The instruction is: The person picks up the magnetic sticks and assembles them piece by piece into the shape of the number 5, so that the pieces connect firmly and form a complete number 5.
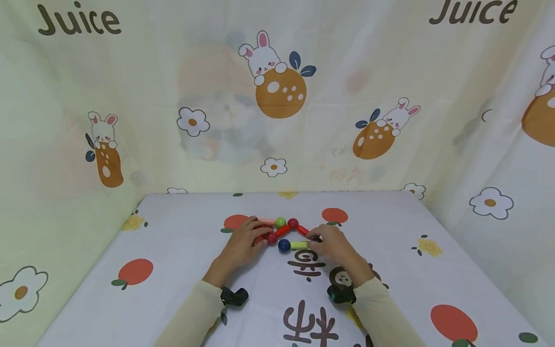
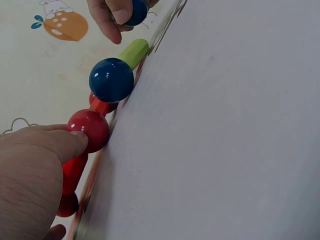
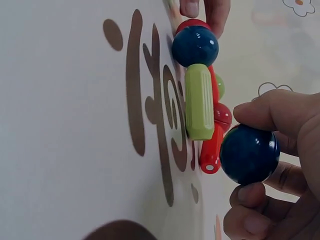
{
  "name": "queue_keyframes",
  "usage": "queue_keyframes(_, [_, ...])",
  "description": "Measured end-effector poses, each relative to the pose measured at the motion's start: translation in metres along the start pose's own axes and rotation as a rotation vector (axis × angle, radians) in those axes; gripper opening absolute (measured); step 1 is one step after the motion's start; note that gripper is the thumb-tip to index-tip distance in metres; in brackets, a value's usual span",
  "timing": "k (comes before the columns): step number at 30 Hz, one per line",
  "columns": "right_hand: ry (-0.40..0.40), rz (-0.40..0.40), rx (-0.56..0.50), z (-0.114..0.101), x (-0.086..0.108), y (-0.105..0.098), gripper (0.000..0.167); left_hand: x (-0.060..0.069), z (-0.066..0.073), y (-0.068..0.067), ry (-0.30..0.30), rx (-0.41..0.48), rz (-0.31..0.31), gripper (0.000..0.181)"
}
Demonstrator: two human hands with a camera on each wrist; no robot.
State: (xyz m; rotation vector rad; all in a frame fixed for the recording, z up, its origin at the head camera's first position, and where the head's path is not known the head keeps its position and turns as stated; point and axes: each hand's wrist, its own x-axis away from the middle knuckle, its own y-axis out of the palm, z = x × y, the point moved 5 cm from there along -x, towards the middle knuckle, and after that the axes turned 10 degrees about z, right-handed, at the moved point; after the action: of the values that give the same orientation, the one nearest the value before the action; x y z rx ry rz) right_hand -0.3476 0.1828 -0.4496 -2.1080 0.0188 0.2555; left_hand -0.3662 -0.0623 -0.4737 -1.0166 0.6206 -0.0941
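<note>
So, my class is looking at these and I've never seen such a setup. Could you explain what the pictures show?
There's no machine here, just a person's two bare hands. The wide picture comes from a camera worn on the head, looking forward and down. The other two come from wrist cameras, one per arm. On the patterned tabletop lie red sticks, red balls, a light green ball, and a yellow-green stick touching a blue ball. The left hand pinches one red ball; the right hand holds a second blue ball.
</note>
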Motion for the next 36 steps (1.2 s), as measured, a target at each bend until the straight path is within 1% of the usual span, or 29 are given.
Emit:
queue_keyframes(8, [-0.036, 0.014, -0.031, -0.009, 0.004, -0.003, 0.025, 0.000, 0.000, 0.000, 0.002, 0.000, 0.002, 0.040])
queue_keyframes(13, [-0.054, 0.012, -0.098, -0.015, 0.008, -0.004, 0.014, -0.001, 0.000, 0.000, 0.006, 0.001, 0.009, 0.040])
queue_keyframes(15, [-0.048, 0.005, -0.131, -0.016, 0.009, -0.003, 0.010, -0.001, 0.000, 0.000, 0.005, 0.002, 0.007, 0.040])
queue_keyframes(21, [-0.030, -0.004, -0.182, -0.019, 0.013, -0.003, 0.013, 0.000, 0.000, 0.000, -0.001, 0.002, 0.000, 0.039])
queue_keyframes(25, [-0.054, -0.012, -0.226, -0.024, 0.015, -0.004, 0.015, -0.001, -0.001, 0.000, 0.001, -0.005, 0.004, 0.039])
queue_keyframes(31, [-0.089, -0.078, -0.286, -0.030, 0.019, 0.000, 0.016, -0.001, -0.001, 0.000, -0.002, 0.010, 0.009, 0.040])
queue_keyframes(36, [-0.092, -0.137, -0.289, -0.031, 0.021, 0.007, 0.017, 0.000, -0.002, 0.001, -0.007, 0.029, 0.004, 0.039])
